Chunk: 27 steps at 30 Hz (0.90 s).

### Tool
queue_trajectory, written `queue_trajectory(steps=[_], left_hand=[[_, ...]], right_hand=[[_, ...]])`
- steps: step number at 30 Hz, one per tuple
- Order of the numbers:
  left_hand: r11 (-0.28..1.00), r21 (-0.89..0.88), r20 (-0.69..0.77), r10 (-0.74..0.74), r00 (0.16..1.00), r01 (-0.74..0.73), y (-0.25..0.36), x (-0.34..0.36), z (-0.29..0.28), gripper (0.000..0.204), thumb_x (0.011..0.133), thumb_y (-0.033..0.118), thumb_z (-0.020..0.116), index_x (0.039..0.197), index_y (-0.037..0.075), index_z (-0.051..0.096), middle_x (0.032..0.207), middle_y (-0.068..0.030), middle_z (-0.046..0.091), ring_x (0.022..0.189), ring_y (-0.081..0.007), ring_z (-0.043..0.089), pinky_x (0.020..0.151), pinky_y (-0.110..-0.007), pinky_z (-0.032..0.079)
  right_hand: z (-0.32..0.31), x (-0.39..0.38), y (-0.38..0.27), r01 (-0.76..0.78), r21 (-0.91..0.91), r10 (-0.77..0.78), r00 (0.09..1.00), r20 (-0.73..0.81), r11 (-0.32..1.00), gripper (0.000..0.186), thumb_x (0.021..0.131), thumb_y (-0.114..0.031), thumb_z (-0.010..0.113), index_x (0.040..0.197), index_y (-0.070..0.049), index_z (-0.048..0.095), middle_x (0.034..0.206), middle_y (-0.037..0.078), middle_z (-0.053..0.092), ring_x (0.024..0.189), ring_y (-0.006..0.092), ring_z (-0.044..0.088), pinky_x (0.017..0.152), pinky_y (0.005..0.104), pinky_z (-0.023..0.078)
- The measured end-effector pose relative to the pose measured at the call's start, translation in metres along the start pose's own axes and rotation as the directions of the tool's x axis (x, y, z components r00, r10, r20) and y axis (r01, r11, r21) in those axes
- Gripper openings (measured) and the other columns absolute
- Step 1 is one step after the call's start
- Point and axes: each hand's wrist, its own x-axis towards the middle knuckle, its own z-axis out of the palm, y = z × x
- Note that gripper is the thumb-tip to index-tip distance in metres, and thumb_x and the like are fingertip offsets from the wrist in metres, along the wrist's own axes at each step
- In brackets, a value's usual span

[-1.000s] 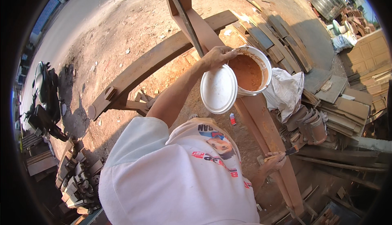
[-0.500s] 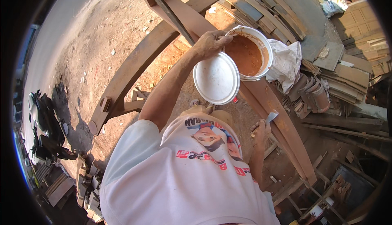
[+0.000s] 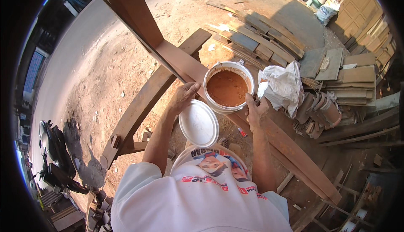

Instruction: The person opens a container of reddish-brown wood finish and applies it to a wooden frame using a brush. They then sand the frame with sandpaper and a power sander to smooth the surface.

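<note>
A white bucket (image 3: 210, 74) holding reddish-brown paste stands on a slanting brown wooden beam (image 3: 176, 61). My left hand (image 3: 182, 98) grips a round white lid (image 3: 198, 123) by its rim, just left of and below the bucket. My right hand (image 3: 254, 112) rests on the beam against the bucket's right side; a small flat tool seems to be in its fingers, but I cannot tell for sure. A crumpled white bag (image 3: 283, 87) lies right of that hand.
Stacked planks and boards (image 3: 269, 42) lie behind the bucket, more timber (image 3: 357, 72) at the right. A second beam (image 3: 143, 105) crosses on sandy ground. A parked motorbike (image 3: 52, 156) stands at the far left.
My right hand has come up from below onto the beam beside the bucket. The lid stays in my left hand, and the view has shifted so the bucket sits lower and nearer the centre.
</note>
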Motion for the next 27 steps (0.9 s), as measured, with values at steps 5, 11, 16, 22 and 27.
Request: queue_trajectory(steps=[5, 11, 16, 22, 27], left_hand=[[0.986, 0.028, 0.068, -0.166, 0.984, 0.165, -0.056, -0.032, 0.004, 0.083, 0.097, 0.077, 0.043, 0.128, 0.005, 0.071, 0.134, -0.021, 0.066, 0.127, -0.0326, 0.06, 0.104, -0.043, 0.048], [0.983, -0.097, 0.125, 0.168, 0.978, -0.156, -0.081, -0.03, -0.037, 0.055, 0.1, 0.058, 0.061, 0.113, 0.006, 0.075, 0.099, -0.0054, 0.073, 0.095, -0.0144, 0.066, 0.086, -0.032, 0.053], [0.956, -0.227, 0.127, 0.22, 0.967, -0.188, -0.017, -0.014, -0.071, 0.036, 0.099, 0.042, 0.071, 0.098, 0.006, 0.072, 0.083, 0.0039, 0.065, 0.077, -0.0059, 0.059, 0.07, -0.027, 0.051], [0.926, -0.215, 0.114, 0.34, 0.933, -0.311, 0.052, 0.057, -0.045, 0.037, 0.102, 0.039, 0.067, 0.105, 0.003, 0.072, 0.088, 0.0004, 0.069, 0.079, -0.0073, 0.063, 0.072, -0.027, 0.054], [0.917, 0.068, 0.173, 0.378, 0.909, -0.394, 0.079, 0.121, 0.005, 0.035, 0.102, 0.033, 0.066, 0.111, 0.0, 0.072, 0.095, -0.0095, 0.074, 0.086, -0.0162, 0.069, 0.078, -0.034, 0.056]], right_hand=[[0.005, -0.01, -0.011, -0.064, 0.043, 0.064, 0.998, -0.011, 0.997, 0.042, 0.092, -0.036, 0.076, 0.107, 0.002, 0.067, 0.071, 0.001, 0.058, 0.049, 0.0065, 0.049, 0.041, 0.0248, 0.039], [0.008, -0.011, -0.007, -0.07, 0.091, 0.071, 0.997, -0.002, 0.993, 0.034, 0.092, -0.031, 0.075, 0.103, 0.0, 0.065, 0.073, 0.001, 0.06, 0.05, 0.0068, 0.05, 0.042, 0.0257, 0.04], [0.013, -0.005, 0.021, 0.126, 0.218, -0.107, 0.989, -0.097, 0.968, 0.033, 0.093, -0.026, 0.074, 0.107, 0.002, 0.064, 0.083, 0.001, 0.063, 0.061, 0.0076, 0.054, 0.052, 0.0271, 0.043], [0.015, -0.019, -0.019, -0.178, 0.03, 0.179, 0.984, -0.013, 0.984, 0.047, 0.097, -0.037, 0.067, 0.117, 0.006, 0.063, 0.102, 0.012, 0.067, 0.083, 0.0172, 0.064, 0.072, 0.0336, 0.052], [0.015, -0.014, -0.007, 0.022, 0.208, -0.02, 1.0, -0.012, 0.978, 0.05, 0.102, -0.031, 0.061, 0.134, 0.006, 0.058, 0.12, 0.012, 0.065, 0.108, 0.0204, 0.061, 0.095, 0.0347, 0.047]])
